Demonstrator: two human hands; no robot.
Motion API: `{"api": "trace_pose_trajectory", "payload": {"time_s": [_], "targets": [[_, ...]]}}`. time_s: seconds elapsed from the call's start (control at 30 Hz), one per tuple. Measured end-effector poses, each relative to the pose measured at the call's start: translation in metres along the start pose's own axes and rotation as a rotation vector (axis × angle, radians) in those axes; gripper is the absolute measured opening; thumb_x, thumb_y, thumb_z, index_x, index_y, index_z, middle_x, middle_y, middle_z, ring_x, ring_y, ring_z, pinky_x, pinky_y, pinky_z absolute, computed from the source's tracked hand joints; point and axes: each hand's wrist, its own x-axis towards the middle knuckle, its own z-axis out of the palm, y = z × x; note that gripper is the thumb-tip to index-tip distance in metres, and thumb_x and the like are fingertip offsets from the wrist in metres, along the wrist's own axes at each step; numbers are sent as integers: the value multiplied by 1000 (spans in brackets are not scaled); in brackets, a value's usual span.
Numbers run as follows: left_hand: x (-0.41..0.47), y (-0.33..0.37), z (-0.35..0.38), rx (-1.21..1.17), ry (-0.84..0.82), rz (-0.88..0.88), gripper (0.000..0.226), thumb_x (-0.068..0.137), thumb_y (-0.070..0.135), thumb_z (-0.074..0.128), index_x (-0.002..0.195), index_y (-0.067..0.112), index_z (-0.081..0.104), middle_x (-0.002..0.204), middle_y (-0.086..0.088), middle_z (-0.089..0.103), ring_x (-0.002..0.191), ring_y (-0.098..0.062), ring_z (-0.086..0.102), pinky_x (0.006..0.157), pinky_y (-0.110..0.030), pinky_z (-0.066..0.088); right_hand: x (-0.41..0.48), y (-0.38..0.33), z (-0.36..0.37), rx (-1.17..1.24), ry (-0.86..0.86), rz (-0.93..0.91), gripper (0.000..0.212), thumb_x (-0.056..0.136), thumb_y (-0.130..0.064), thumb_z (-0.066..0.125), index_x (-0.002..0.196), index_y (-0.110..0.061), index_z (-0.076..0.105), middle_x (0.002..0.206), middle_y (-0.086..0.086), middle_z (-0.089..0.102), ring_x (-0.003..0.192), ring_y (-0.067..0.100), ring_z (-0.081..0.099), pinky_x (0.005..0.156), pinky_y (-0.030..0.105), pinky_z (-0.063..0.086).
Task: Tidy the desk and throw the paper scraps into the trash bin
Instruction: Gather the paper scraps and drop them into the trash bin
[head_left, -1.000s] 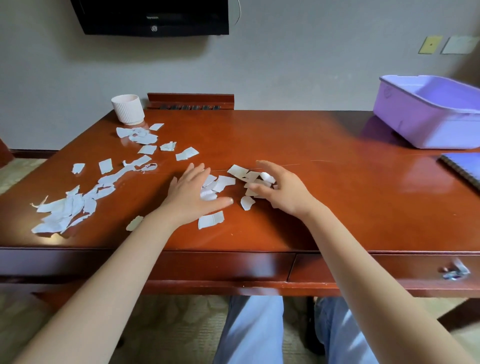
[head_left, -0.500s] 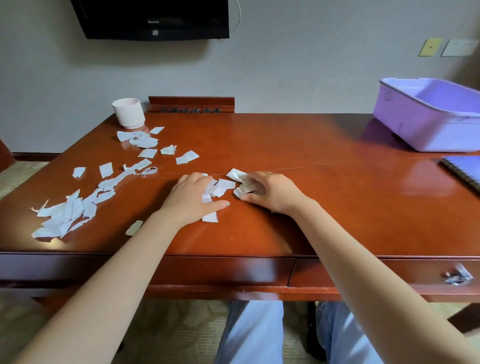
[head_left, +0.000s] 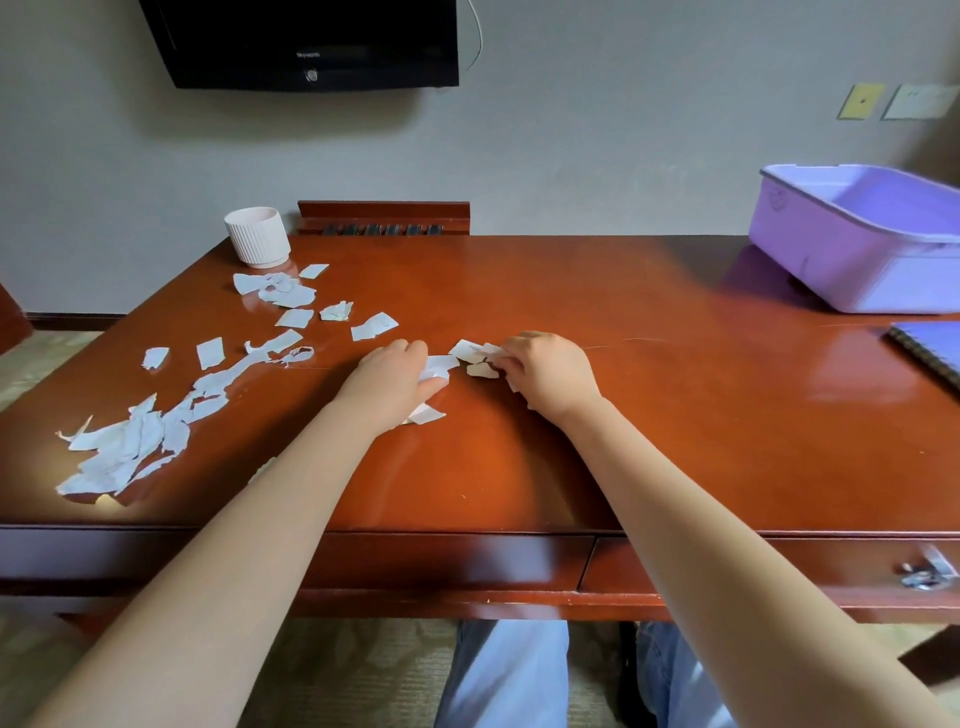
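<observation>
**Both hands closed on scraps at mid-table**

The fingers (head_left: 410, 349) of the left hand (head_left: 389, 379) curl down and inward over the middle scraps (head_left: 467, 349). A white piece is caught between them and the thumb, and another piece pokes out from under the heel of the hand. The fingers (head_left: 511, 349) of the right hand (head_left: 553, 371) are bent just as tightly. They pinch the other edge of the same little cluster, and a sliver of paper shows beneath the palm. The two hands face each other knuckles-up with only the scraps between them, low on the table (head_left: 649, 415); whether the palms touch the wood cannot be told. Both bare forearms reach in from the near edge.

To the left, well apart from the hands, the scattered scraps (head_left: 124, 447) run in a loose band. It goes from the front left part of the table up towards a white ribbed cup (head_left: 258, 236) at the back. The lilac bin (head_left: 831, 265) stands at the far right corner of the table, well away from all the paper; no paper can be seen in the part of its inside that shows. A spiral notebook (head_left: 930, 353) lies just in front of it at the right edge.

A low wooden rack (head_left: 384, 215) sits along the table's rear edge, and a dark television (head_left: 311, 41) hangs on the wall above. A metal drawer handle (head_left: 927, 574) shows on the front at the right.
</observation>
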Motion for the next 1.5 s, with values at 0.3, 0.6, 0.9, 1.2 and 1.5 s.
{"api": "trace_pose_trajectory", "payload": {"time_s": [0.3,0.6,0.9,1.2,1.5], "targets": [[10,14,-8,278,-62,-24,21,94,8,49,115,6,50,102,-10,63,85,-20,65,73,-25,54,-3,-2,-11,216,119,204,45,93,-25,56,56,-18,32,55,-3,37,60,25,36,46,25,21],[9,1,-32,-123,39,-343,30,91,4,53,121,1,50,115,-16,59,97,-26,64,75,-28,53,0,2,-23,396,191,348,45,92,-30,57,56,-15,35,52,-4,38,50,16,32,49,30,23],[14,63,-39,-572,233,-328,32,102,19,31,100,1,58,88,-9,52,76,-15,50,51,-13,34,-29,18,-57,808,280,524,29,92,-28,57,82,-2,65,72,5,67,67,20,67,64,32,52],[4,179,-44,-789,161,-139,33,101,19,32,73,10,44,64,1,38,55,-11,36,47,-15,23,-107,78,-109,939,485,705,13,89,-24,61,81,-14,66,73,3,68,63,15,65,72,34,56],[-15,317,-28,-995,11,72,28,100,19,33,81,9,50,85,-5,52,80,-15,51,54,-18,34,-200,153,-157,902,744,881,9,88,-18,61,85,-12,66,80,11,70,66,20,66,70,33,58]]}}
